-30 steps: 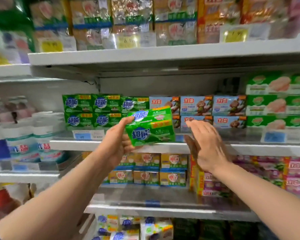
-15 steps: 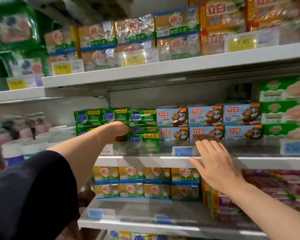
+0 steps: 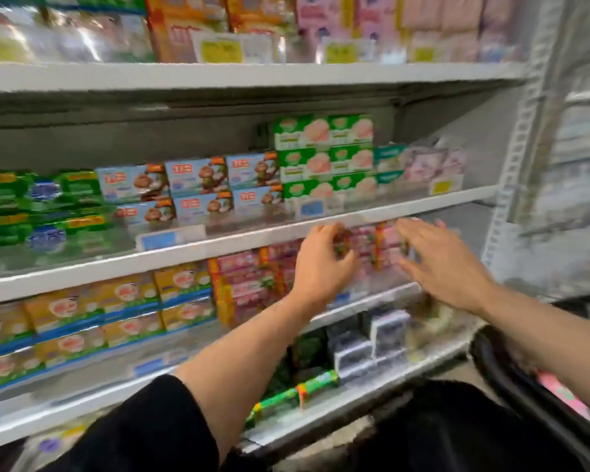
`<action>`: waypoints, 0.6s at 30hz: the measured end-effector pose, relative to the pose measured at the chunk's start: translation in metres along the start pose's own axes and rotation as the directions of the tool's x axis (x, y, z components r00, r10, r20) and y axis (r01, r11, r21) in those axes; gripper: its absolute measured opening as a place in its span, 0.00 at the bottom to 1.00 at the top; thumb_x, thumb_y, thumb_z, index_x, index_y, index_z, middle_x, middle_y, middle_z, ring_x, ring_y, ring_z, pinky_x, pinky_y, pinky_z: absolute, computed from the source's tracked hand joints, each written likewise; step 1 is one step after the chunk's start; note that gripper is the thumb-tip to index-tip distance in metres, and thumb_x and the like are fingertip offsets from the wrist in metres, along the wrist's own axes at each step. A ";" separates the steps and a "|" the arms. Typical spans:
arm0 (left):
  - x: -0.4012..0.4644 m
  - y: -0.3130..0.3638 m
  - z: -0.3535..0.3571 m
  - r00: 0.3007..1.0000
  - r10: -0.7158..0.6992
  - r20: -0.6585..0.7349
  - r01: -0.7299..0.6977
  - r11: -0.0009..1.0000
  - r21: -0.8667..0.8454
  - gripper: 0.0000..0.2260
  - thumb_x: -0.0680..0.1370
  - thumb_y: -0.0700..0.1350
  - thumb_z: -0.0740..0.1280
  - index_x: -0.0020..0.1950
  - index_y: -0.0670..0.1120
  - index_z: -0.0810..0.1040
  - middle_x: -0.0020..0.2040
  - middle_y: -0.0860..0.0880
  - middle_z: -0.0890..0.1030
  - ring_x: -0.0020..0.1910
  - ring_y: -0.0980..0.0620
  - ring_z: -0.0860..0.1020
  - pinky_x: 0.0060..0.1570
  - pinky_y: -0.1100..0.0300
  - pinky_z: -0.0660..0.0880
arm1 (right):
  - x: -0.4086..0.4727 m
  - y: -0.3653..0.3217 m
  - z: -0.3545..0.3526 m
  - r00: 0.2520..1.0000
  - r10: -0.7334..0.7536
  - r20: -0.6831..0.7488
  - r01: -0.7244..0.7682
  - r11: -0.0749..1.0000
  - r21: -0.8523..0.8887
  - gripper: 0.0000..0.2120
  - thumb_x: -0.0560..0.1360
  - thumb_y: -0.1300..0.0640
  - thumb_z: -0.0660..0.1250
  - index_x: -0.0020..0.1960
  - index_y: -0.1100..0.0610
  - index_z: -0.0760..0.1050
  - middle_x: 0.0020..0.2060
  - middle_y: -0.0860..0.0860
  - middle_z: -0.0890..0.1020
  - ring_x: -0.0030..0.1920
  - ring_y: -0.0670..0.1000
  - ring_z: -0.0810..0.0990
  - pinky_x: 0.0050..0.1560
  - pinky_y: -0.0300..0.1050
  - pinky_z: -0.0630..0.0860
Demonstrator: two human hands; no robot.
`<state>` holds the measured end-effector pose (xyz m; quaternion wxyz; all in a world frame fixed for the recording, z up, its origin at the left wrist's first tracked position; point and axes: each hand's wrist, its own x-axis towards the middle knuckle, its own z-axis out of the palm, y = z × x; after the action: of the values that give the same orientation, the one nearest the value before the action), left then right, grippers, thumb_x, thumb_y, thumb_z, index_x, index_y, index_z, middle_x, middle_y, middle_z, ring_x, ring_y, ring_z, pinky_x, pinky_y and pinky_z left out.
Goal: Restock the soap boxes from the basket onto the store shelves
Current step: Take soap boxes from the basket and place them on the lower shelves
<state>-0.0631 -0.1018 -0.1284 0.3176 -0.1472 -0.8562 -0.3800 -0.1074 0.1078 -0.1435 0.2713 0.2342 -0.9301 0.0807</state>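
Note:
Both my hands are at a stack of pink soap boxes [image 3: 377,248] on the shelf below the middle shelf [image 3: 239,245], towards its right end. My left hand [image 3: 324,264] has its fingers curled round the left side of the pink boxes. On their right side lies my right hand [image 3: 438,264] with its fingers straight. The frame is blurred. Green soap packs [image 3: 48,206] lie stacked at the left of the middle shelf. The black basket [image 3: 511,376] sits at the lower right with a pink pack [image 3: 564,393] in it.
Blue monkey-print boxes [image 3: 198,189] and green-and-white boxes [image 3: 321,155] fill the middle shelf. Yellow boxes [image 3: 123,308] and more pink boxes [image 3: 246,284] stand to the left of my hands. A white upright post [image 3: 511,178] bounds the shelves on the right. Dark boxes [image 3: 372,342] sit lower down.
My left hand has let go of the green soap pack, which now lies on the middle shelf. The view swung right, and both hands dropped to the pink boxes one shelf lower.

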 end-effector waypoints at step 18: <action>-0.097 0.185 0.303 0.289 0.323 0.901 -0.169 0.944 -0.284 0.25 0.68 0.44 0.79 0.62 0.40 0.77 0.59 0.44 0.79 0.60 0.47 0.76 0.58 0.57 0.72 | -0.345 0.192 -0.137 0.480 0.694 0.537 -0.713 0.665 -0.222 0.26 0.71 0.42 0.71 0.63 0.56 0.75 0.56 0.53 0.81 0.55 0.52 0.79 0.57 0.45 0.73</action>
<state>-0.0294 0.2462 -0.2427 -0.1909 -0.4895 -0.8198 -0.2277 0.1211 0.4494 -0.2203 -0.0869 -0.1500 -0.9770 0.1239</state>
